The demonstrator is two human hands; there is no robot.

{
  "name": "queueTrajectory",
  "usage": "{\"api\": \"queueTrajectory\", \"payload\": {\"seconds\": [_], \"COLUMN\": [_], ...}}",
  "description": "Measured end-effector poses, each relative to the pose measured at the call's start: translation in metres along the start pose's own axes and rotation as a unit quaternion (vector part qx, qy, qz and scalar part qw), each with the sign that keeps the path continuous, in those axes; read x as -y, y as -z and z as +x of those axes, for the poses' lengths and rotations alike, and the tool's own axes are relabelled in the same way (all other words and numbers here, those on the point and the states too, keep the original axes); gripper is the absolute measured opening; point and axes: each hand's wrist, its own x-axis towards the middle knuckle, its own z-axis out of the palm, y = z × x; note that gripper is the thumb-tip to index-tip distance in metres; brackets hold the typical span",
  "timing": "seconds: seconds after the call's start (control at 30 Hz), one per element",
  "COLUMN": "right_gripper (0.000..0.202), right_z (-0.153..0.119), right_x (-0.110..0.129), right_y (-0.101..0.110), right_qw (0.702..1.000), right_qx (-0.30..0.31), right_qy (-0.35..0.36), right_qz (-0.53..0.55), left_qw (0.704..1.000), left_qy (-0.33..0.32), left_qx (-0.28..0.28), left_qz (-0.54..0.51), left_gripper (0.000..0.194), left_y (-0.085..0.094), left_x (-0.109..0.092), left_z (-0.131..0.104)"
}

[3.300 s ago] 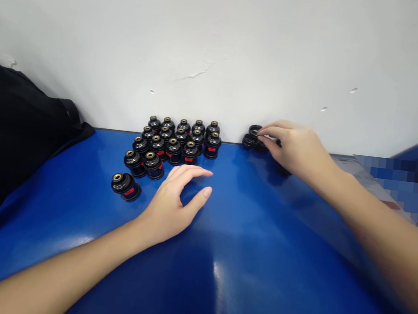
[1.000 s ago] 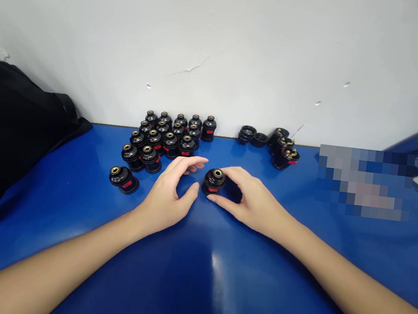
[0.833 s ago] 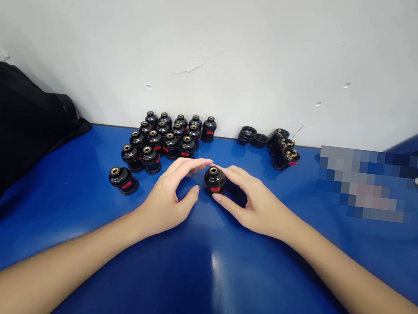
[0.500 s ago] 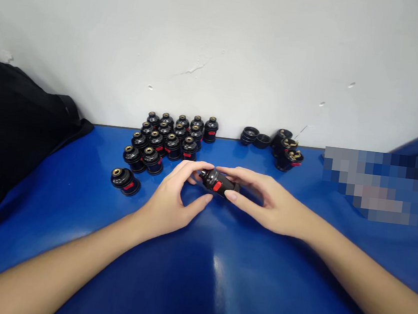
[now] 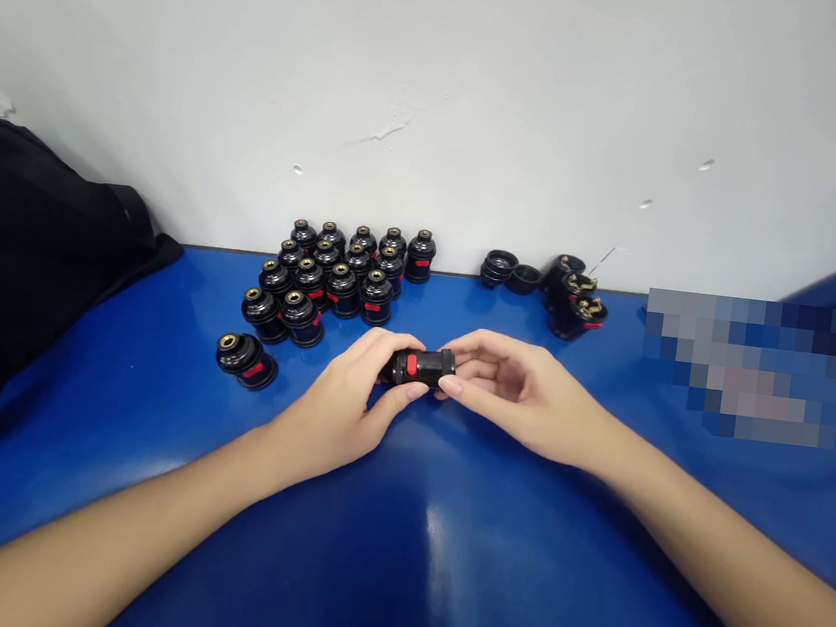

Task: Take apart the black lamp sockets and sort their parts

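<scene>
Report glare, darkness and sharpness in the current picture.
Head view: a pale glare streak marks the glossy blue tabletop; head view: the black cylindrical part with a red tab, between the bare left hand and bare right hand, looks fairly sharp; head view: pixelated mosaic hides an area; head view: the black draped fabric shows little detail.

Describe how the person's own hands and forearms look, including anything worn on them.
The left hand and right hand are bare, with no gloves or rings visible. The left forearm and right forearm show no sleeves, watches or bracelets.
</scene>
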Motion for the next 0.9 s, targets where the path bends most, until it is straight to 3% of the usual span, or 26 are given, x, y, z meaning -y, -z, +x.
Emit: {"api": "queueTrajectory", "payload": {"seconds": [0.27,0.47,0.57,0.7,0.77,0.9], "right_gripper": [0.028,0.033,0.044,0.031,0.031,0.034], "right_z": [-0.0045,-0.0063,-0.0052,-0.0032,-0.0028,-0.0039], "right_x": [0.0036,0.0007,-0.0007,0.0014,0.0013,-0.0036], "right_y": [-0.0017,-0.0005,-0.0056,-0.0082,-0.0065,-0.0025], "right_qw": [0.992,0.946,0.955,0.972,0.972,0.967], "right_qx": [0.006,-0.017,-0.043,-0.05,-0.044,-0.046], "right_qy": [0.105,0.218,0.171,0.065,0.065,0.134], "right_qz": [-0.072,-0.238,-0.241,-0.221,-0.219,-0.211], "left_qw": [0.999,0.999,1.0,1.0,1.0,0.999], "left_qy": [0.017,0.027,0.001,-0.011,-0.006,0.036], "left_qx": [0.026,0.014,0.001,-0.003,-0.002,0.001], "left_qz": [-0.017,-0.027,-0.018,-0.01,-0.013,-0.026], "left_gripper": [0.019,0.019,0.023,0.025,0.024,0.023], "left_y": [0.0031,0.0028,0.001,0.0001,0.0003,0.0006], "left_x": [-0.0051,-0.0052,-0.0032,-0.0021,-0.0023,-0.0025], "left_z": [0.0024,0.0015,0.0003,-0.0002,-0.0002,0.0]}}
